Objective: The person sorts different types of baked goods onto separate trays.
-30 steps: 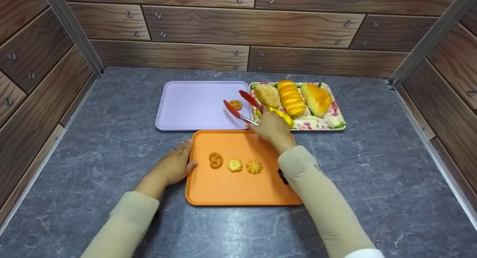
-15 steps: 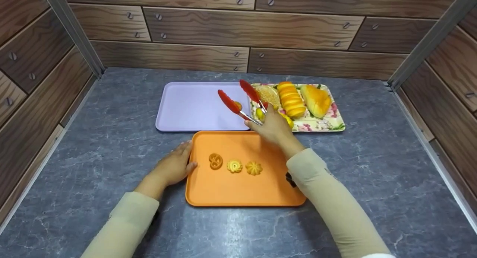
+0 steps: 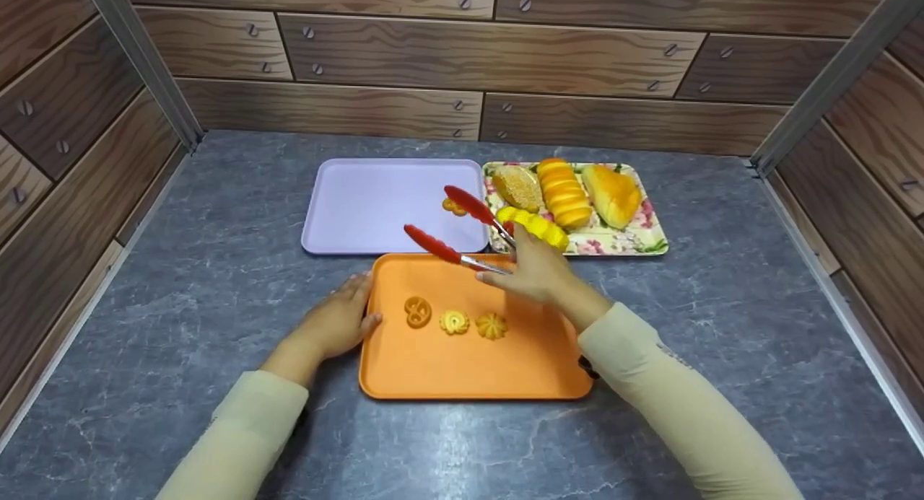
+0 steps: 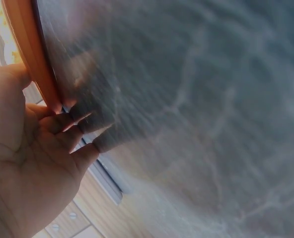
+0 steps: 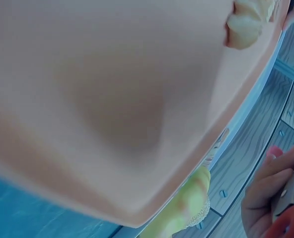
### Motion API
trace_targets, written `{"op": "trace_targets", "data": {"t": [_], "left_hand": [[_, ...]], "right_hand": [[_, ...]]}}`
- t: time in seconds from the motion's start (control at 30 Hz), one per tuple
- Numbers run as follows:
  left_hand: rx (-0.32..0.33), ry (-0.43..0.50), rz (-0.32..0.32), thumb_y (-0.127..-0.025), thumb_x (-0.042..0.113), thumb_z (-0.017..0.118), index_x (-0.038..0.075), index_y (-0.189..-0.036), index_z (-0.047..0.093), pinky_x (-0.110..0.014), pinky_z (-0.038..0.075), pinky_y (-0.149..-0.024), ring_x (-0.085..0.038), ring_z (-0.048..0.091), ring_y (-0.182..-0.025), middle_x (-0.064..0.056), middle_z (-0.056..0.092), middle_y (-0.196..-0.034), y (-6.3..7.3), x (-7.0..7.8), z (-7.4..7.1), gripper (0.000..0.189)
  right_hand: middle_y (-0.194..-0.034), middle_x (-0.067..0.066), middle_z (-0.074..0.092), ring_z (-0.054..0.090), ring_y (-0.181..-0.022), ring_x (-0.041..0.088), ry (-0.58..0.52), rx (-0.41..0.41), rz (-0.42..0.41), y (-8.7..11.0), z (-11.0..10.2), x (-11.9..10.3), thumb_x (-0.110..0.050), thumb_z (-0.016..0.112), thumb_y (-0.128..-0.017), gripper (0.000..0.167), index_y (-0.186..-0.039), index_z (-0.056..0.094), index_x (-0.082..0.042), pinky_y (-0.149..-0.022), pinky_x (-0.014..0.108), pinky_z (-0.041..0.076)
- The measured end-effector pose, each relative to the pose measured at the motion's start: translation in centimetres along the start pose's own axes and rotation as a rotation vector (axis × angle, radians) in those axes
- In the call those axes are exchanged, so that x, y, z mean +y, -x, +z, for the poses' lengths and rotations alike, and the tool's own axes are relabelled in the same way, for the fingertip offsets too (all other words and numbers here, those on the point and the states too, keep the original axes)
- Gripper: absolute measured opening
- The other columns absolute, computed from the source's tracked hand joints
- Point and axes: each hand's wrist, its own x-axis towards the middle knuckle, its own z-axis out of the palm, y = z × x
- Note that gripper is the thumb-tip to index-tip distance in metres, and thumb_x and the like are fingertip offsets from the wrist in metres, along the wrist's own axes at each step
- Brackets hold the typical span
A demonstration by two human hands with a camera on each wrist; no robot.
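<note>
My right hand [image 3: 538,269] grips a pair of tongs [image 3: 502,233] with red tips. Their arms are spread with nothing between them, reaching over the front right of the purple tray [image 3: 382,204]. A small pretzel cookie [image 3: 453,208] lies there, partly behind the upper tip. On the orange tray [image 3: 469,374] sit a pretzel cookie [image 3: 418,312], a round swirl cookie [image 3: 455,322] and a flower-shaped cookie [image 3: 491,326]. My left hand [image 3: 336,319] rests along this tray's left edge, thumb at the rim, fingers extended outside it. In the right wrist view, the tongs [image 5: 286,193] show only in part.
Right of the purple tray, a floral tray [image 3: 635,242] holds a seeded bun [image 3: 518,187], a ridged loaf [image 3: 564,193], a wedge-shaped bread [image 3: 613,193] and a yellow corn cob-like piece [image 3: 534,228]. Wood-patterned walls [image 3: 476,53] enclose the grey marbled tabletop [image 3: 180,283].
The tongs, held in my right hand, have pulled back from around the pretzel cookie on the purple tray, moving toward me, leaving it there. My left hand has stayed put.
</note>
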Motion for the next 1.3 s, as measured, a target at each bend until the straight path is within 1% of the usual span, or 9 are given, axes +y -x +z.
{"op": "trace_targets", "data": {"t": [0.07,0.17,0.33,0.43,0.5,0.67,0.83,0.9,1.3], "left_hand": [[0.000,0.002,0.000,-0.099,0.030,0.050,-0.004,-0.149,0.020,-0.052,0.022,-0.110,-0.038,0.022,-0.139,-0.026,0.025,-0.151,0.0,0.0,0.0,0.067],[0.000,0.001,-0.002,-0.099,0.030,0.050,-0.004,-0.149,0.020,-0.052,0.022,-0.110,-0.038,0.022,-0.139,-0.026,0.025,-0.151,0.0,0.0,0.0,0.067],[-0.002,-0.006,-0.002,-0.099,0.031,0.050,-0.004,-0.149,0.022,-0.051,0.022,-0.111,-0.038,0.022,-0.139,-0.024,0.025,-0.151,0.1,0.1,0.0,0.067],[-0.008,-0.007,-0.010,-0.100,0.031,0.049,-0.003,-0.149,0.022,-0.050,0.022,-0.111,-0.037,0.022,-0.139,-0.022,0.025,-0.152,0.1,0.1,0.0,0.067],[-0.009,-0.004,-0.014,-0.100,0.031,0.049,-0.003,-0.149,0.022,-0.050,0.022,-0.111,-0.037,0.021,-0.139,-0.022,0.024,-0.152,0.1,0.1,0.0,0.066],[-0.006,0.001,-0.011,-0.099,0.031,0.049,-0.003,-0.149,0.022,-0.051,0.022,-0.111,-0.037,0.021,-0.139,-0.024,0.024,-0.152,0.1,0.1,0.0,0.066],[-0.002,-0.006,-0.003,-0.099,0.030,0.050,-0.004,-0.149,0.022,-0.051,0.022,-0.111,-0.038,0.022,-0.139,-0.026,0.025,-0.151,0.1,-0.1,0.1,0.066],[-0.001,-0.008,-0.003,-0.099,0.030,0.050,-0.005,-0.149,0.022,-0.051,0.022,-0.110,-0.038,0.022,-0.139,-0.026,0.025,-0.150,0.1,0.0,0.1,0.067],[-0.006,-0.002,-0.010,-0.099,0.031,0.050,-0.004,-0.149,0.021,-0.052,0.023,-0.110,-0.039,0.023,-0.138,-0.027,0.025,-0.150,0.1,0.1,0.0,0.067]], "right_hand": [[-0.112,0.017,0.060,0.058,-0.099,0.030,-0.009,-0.016,-0.014,0.5,0.1,0.3,-0.076,0.062,-0.070,0.118,-0.149,0.020,0.003,-0.090,0.047,0.045],[-0.104,0.014,0.059,0.056,-0.090,0.027,-0.008,-0.021,-0.041,1.2,0.4,0.6,-0.068,0.067,-0.073,0.107,-0.145,0.028,0.000,-0.082,0.044,0.047],[-0.091,0.011,0.058,0.052,-0.078,0.025,0.030,-0.015,-0.115,2.3,0.6,1.1,-0.058,0.073,-0.074,0.085,-0.131,0.041,-0.004,-0.070,0.039,0.044],[-0.089,0.009,0.057,0.050,-0.072,0.022,0.040,-0.026,-0.138,3.0,0.6,1.3,-0.058,0.074,-0.073,0.078,-0.125,0.043,-0.007,-0.063,0.036,0.042],[-0.089,0.008,0.057,0.049,-0.068,0.021,0.037,-0.040,-0.145,3.3,0.6,1.6,-0.058,0.074,-0.072,0.078,-0.123,0.044,-0.007,-0.060,0.034,0.042],[-0.091,0.007,0.056,0.047,-0.062,0.018,0.039,-0.069,-0.149,4.4,0.3,2.2,-0.060,0.075,-0.070,0.092,-0.135,0.038,-0.005,-0.056,0.032,0.041],[-0.089,0.006,0.055,0.046,-0.060,0.017,0.069,-0.082,-0.186,5.2,0.3,3.2,-0.057,0.077,-0.070,0.086,-0.129,0.043,-0.004,-0.055,0.032,0.041],[-0.089,0.006,0.055,0.046,-0.060,0.017,0.078,-0.090,-0.202,5.6,0.3,3.5,-0.056,0.077,-0.070,0.083,-0.126,0.045,-0.004,-0.055,0.032,0.041],[-0.092,-0.001,0.056,0.049,-0.074,0.017,0.131,-0.120,-0.279,7.3,-0.2,5.4,-0.061,0.075,-0.069,0.092,-0.136,0.042,-0.008,-0.067,0.037,0.043]]}}
